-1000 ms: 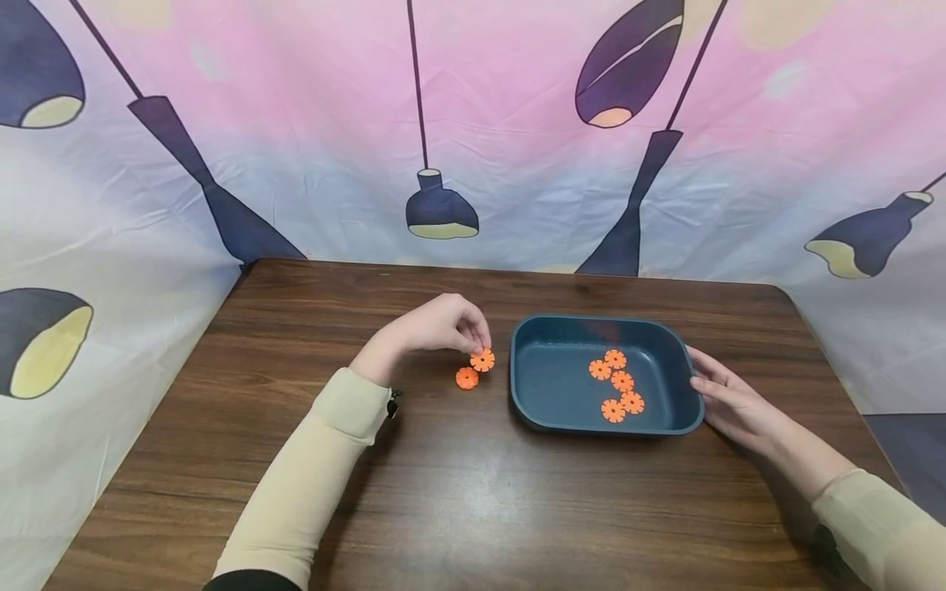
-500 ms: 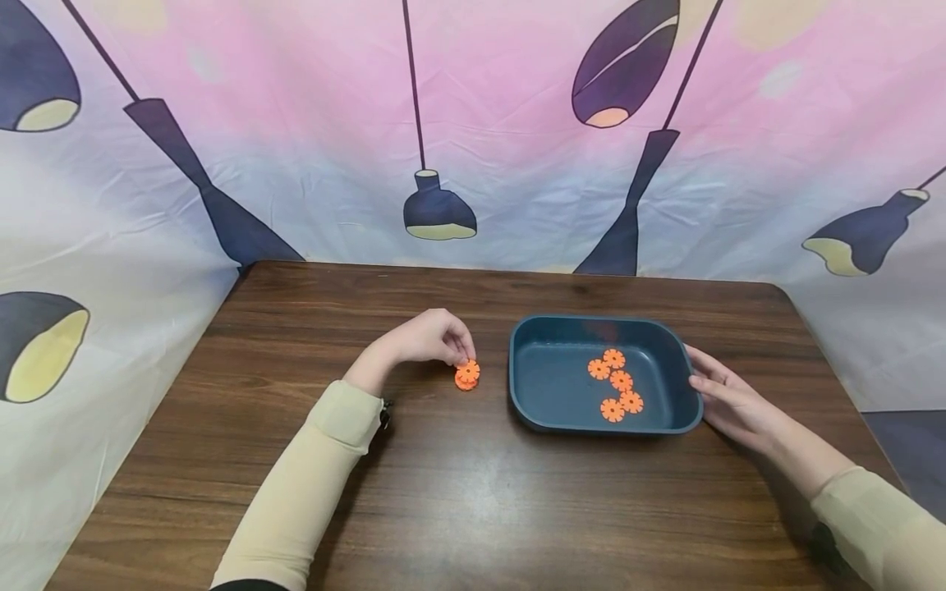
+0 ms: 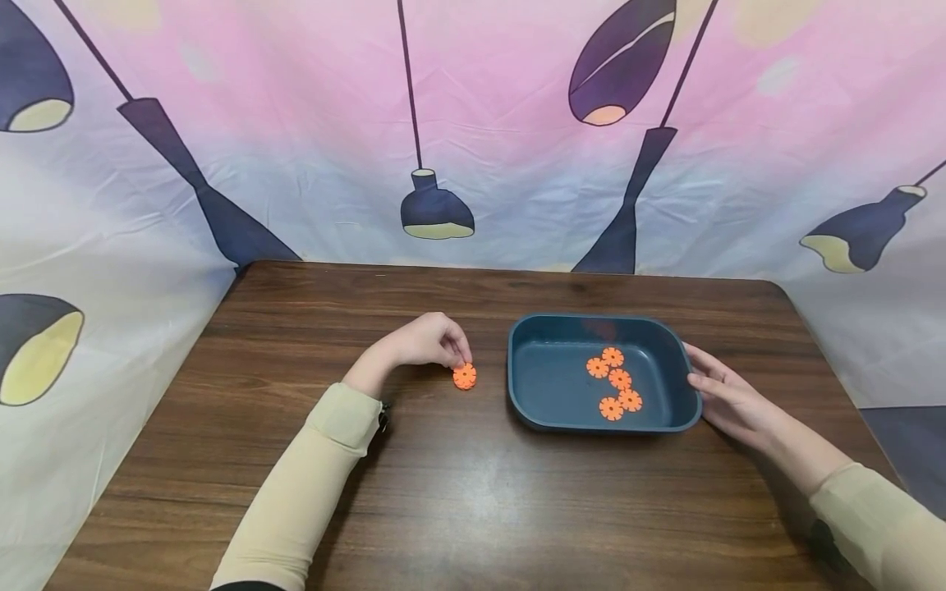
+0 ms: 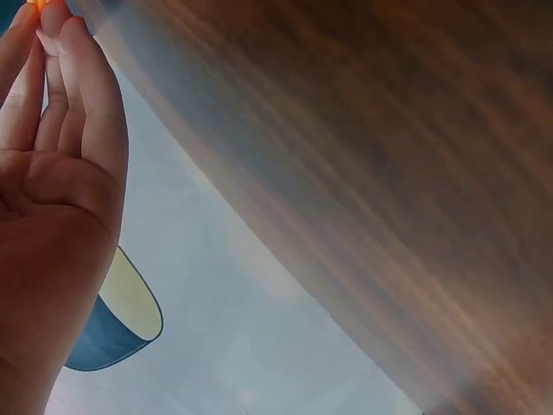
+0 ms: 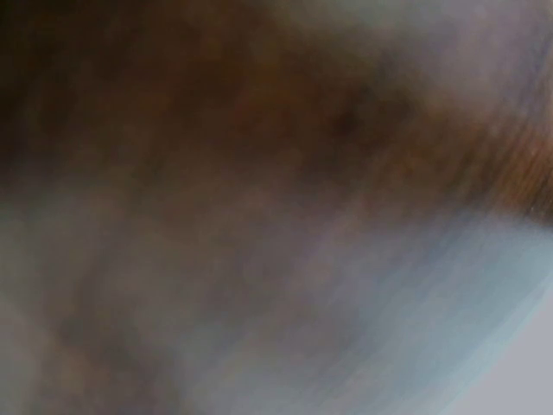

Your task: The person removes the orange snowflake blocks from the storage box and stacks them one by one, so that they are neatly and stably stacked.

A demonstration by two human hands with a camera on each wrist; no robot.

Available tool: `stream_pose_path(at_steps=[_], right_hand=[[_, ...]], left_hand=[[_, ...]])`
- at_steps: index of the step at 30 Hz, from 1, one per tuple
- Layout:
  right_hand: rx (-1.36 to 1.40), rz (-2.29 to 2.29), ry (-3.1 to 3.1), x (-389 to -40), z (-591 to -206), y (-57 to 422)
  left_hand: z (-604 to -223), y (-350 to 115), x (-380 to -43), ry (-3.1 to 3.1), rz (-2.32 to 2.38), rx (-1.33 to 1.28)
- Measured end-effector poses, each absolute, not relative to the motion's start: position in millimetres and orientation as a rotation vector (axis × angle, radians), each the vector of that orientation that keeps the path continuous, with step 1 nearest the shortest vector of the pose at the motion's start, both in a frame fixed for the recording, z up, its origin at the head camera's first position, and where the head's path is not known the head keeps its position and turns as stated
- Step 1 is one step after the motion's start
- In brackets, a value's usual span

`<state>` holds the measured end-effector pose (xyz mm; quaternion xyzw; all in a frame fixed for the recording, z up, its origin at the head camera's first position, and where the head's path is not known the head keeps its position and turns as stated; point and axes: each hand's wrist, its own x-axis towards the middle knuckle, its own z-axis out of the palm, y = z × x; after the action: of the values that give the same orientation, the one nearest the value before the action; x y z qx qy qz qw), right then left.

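In the head view my left hand (image 3: 432, 341) pinches an orange notched plastic disc (image 3: 465, 376) at its fingertips, left of the tray. The disc lies over a second orange disc, which is almost wholly hidden beneath it. A dark blue rectangular tray (image 3: 547, 414) stands to the right, with several matching orange discs (image 3: 620, 379) on its floor. My right hand (image 3: 739, 410) holds the tray's right end, thumb over the rim and fingers outside the wall. In the left wrist view, a sliver of orange (image 4: 36, 3) shows at the left fingertips. The right wrist view is blurred.
Everything stands on a brown wood-grain table (image 3: 443, 509). Behind it and at its sides hangs a cloth backdrop (image 3: 502, 107) printed with lamps. Within the tray, the discs lie toward the right half.
My left hand has moved slightly left and toward me, bringing its disc from beside the other loose disc to on top of it. The right hand and tray stay put.
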<state>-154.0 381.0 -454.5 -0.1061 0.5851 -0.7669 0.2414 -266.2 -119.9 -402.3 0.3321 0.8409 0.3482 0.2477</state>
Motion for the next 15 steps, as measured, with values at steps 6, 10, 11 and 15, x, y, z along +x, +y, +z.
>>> stream_pose_path(at_steps=[6, 10, 11, 15], right_hand=[[-0.303, -2.116, 1.565, -154.1, -454.0, 380.4], [-0.321, -2.122, 1.547, -154.1, -454.1, 380.5], [-0.330, -2.122, 1.544, -154.2, -454.2, 380.6], [-0.358, -2.126, 1.532, -154.6, -454.7, 381.0]], left_hand=[[-403.4, -120.2, -265.6, 2.291, 0.949, 0.909], [-403.7, -120.1, -265.3, 2.296, 0.941, 0.906], [-403.8, -120.0, -265.2, 2.297, 0.939, 0.904], [-404.6, -119.5, -264.8, 2.305, 0.926, 0.914]])
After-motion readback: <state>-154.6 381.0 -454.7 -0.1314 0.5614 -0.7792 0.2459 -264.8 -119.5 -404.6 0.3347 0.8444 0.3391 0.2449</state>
